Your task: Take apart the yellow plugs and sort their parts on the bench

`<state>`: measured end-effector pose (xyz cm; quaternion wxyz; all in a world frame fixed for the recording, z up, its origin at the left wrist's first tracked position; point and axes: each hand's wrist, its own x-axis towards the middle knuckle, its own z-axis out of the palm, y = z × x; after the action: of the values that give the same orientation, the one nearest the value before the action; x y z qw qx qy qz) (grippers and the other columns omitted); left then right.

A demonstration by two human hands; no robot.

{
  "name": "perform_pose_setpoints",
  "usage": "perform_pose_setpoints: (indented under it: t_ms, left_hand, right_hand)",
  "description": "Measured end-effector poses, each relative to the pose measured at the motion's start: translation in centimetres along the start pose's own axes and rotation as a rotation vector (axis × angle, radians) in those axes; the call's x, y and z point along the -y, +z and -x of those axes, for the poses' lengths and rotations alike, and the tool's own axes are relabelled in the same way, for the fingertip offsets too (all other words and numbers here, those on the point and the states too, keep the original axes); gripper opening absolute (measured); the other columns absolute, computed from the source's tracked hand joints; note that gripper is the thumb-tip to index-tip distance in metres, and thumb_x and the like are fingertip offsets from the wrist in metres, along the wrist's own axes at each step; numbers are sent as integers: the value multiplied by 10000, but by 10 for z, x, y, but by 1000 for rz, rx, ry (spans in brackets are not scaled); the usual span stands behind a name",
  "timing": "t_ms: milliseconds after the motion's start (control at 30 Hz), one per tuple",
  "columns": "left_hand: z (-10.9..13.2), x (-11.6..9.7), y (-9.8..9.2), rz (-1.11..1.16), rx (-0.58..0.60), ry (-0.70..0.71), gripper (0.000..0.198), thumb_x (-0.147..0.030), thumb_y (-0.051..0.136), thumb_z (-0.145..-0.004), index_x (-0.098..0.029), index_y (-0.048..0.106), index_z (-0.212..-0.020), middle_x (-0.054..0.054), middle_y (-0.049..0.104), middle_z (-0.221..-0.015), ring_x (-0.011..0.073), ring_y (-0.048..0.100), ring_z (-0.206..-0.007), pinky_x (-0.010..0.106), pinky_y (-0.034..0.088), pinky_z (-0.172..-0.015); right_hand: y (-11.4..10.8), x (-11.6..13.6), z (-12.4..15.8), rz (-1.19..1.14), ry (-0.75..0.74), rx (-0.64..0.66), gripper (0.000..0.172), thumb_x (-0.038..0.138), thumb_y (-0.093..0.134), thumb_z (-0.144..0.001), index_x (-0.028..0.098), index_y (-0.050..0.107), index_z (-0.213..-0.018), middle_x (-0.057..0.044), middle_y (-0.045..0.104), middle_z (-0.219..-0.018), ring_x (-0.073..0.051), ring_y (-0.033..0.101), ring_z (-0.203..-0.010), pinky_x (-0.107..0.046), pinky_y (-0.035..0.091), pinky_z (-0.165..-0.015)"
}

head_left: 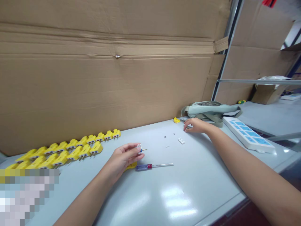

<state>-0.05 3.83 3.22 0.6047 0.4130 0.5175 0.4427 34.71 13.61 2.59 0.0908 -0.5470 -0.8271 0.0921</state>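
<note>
L hand (125,158) pinches small white-and-blue plastic block (139,146) w/ brassy pin (145,149), prob. light/stiff, grip by sides; R hand (194,125), 2 o'clock, curled, hold unclear.

No legible text, brand, number or sign found. Surfaces checked: white piece (140,149) in the left hand (129,156), too small to show any lettering; screwdriver (144,167), just below that hand, no readable mark on its handle; yellow plugs (74,153), in rows to the left of the same hand, nothing readable at this size; white panel (249,135), to the right of the right hand (194,126), carries blue rectangles, any print on them unreadable; cardboard (117,88), beyond both hands, no readable print. Pixelated patch (25,201), lower left of the left hand: contents obscured, cannot be read.
</note>
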Motion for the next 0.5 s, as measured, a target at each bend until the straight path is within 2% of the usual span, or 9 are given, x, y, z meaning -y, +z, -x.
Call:
perform_pose_setpoints:
  t_ms: [133, 267, 500]
  left_hand:
    - [0, 0, 0, 2, -4, -10, 202, -107, 725, -653, -141, 655, -840, 21, 692, -748, 134, 683, -687, 221, 562, -763]
    - [0, -1, 0, 2, -9, -15, 196, -104, 715, -665, -139, 656, -848, 25, 690, -750, 137, 683, -690, 220, 561, -757]
    - [2, -2, 1, 6, 2, -15, 174, -112, 699, -688, -136, 652, -853, 18, 679, -746, 125, 675, -686, 201, 561, -735]
  right_hand:
    - [0, -1, -1, -23, 34, 15, 193, 228, 556, -711, 228, 711, -826, -27, 699, -867, -199, 625, -783, -257, 477, -681]
    - [-2, 3, 0, -30, 32, 37, 186, 214, 560, -694, 222, 715, -797, -22, 703, -826, -193, 630, -742, -250, 474, -639]
    - [-2, 14, 0, -34, 0, 51, 192, 219, 550, -712, 215, 710, -818, -17, 705, -863, -183, 630, -776, -237, 467, -675]
